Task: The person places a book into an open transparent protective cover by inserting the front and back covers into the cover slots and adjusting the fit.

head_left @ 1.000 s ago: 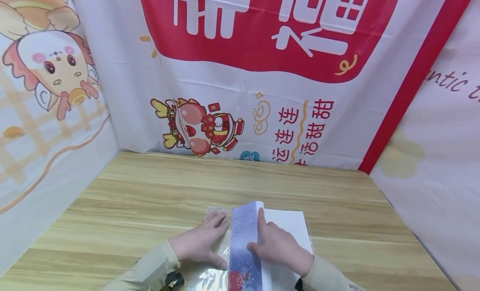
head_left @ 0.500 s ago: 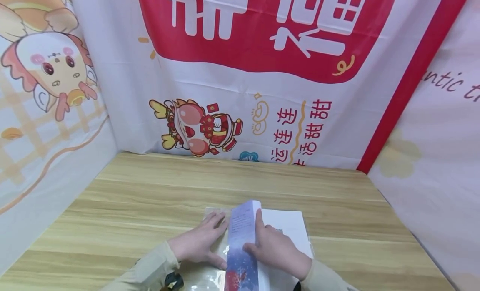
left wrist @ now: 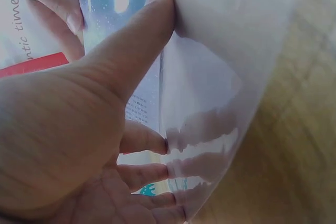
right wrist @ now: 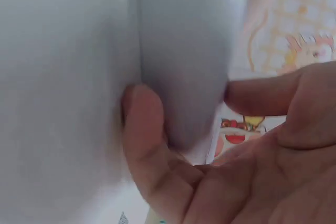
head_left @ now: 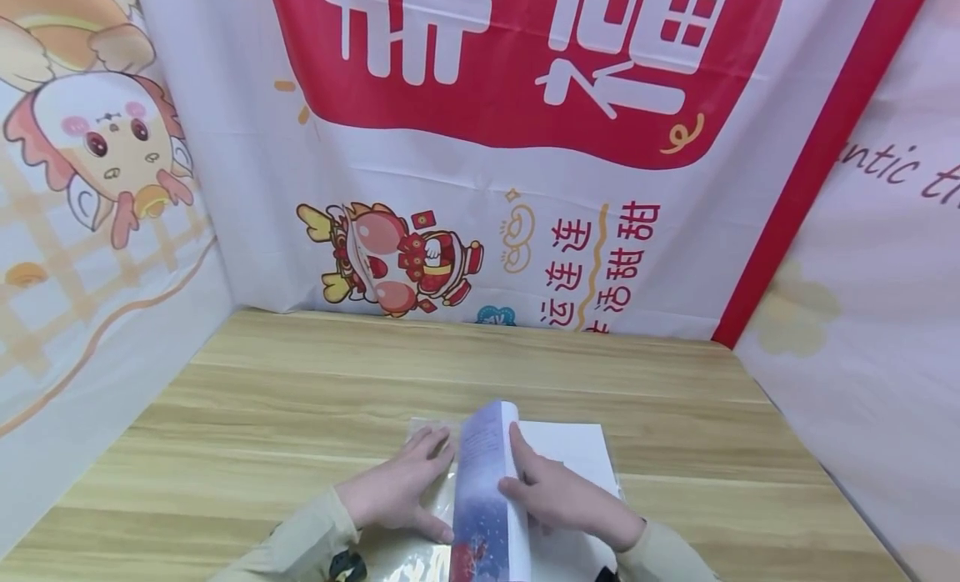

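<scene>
A book with a blue-purple snowy cover (head_left: 480, 490) lies near the table's front edge, its visible cover panel curving upward. My right hand (head_left: 558, 492) holds the panel's right edge, thumb on one side and fingers behind. Between those digits, the right wrist view shows a pale grey-white inner side (right wrist: 184, 51). Left of the spine spreads a clear plastic flap (left wrist: 205, 77), glossy with reflections. Onto it my left hand (head_left: 397, 494) presses with spread fingers; its thumb and fingertips meet the plastic along the book's edge. To the right lies a white page (head_left: 573, 440).
The wood-grain table (head_left: 262, 398) extends behind and to both sides of the hands. A printed white and red cloth (head_left: 420, 165) hangs at the back, with more printed cloth (head_left: 855, 298) at the right and left.
My right fingers have shifted from lying along the cover's edge to gripping round it, and the cover now bows up more. My left hand stays in place.
</scene>
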Motion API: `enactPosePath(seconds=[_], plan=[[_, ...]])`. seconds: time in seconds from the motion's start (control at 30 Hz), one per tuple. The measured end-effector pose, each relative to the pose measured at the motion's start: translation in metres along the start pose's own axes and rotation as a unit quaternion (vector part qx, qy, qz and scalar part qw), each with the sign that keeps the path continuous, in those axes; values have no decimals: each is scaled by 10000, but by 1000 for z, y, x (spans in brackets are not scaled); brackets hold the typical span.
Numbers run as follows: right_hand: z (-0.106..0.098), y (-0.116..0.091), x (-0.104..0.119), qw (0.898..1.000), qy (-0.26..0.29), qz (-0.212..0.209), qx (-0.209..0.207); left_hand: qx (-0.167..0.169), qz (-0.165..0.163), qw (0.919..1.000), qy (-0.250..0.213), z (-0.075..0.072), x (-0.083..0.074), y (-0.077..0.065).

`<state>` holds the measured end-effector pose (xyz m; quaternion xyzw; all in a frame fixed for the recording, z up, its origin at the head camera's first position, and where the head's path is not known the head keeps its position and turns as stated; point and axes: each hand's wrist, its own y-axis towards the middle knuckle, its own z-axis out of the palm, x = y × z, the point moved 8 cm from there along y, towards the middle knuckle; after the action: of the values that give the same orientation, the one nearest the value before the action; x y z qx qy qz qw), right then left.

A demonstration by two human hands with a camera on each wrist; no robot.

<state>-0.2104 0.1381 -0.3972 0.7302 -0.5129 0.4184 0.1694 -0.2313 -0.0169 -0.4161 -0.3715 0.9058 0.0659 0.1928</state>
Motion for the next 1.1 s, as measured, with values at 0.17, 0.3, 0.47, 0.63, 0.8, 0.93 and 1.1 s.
enactPosePath(seconds=[0.17, 0.3, 0.47, 0.63, 0.8, 0.93, 1.1], plan=[[-9, 5, -23, 9954, 759, 581, -79, 12, -41, 10000, -36, 0, -1, -2], [-11, 9, -32, 9934, 892, 720, 34, 37, -62, 10000, -58, -1, -2, -3], [-12, 11, -32, 9936, 872, 710, 81, 62, -66, 10000, -15, -1, -2, -2], [-12, 14, -31, 9941, 863, 653, 75, 81, -95, 9999, 51, 0, 0, -1], [-11, 16, -29, 9963, 611, 594, 138, 99, -131, 9999, -9, 2, 1, 0], [-10, 19, -26, 9974, 298, 638, 182, 91, -189, 9998, -16, 1, 1, -1], [-8, 20, -24, 9969, 170, 737, 197, 76, -171, 9998, 26, -1, 1, -1]])
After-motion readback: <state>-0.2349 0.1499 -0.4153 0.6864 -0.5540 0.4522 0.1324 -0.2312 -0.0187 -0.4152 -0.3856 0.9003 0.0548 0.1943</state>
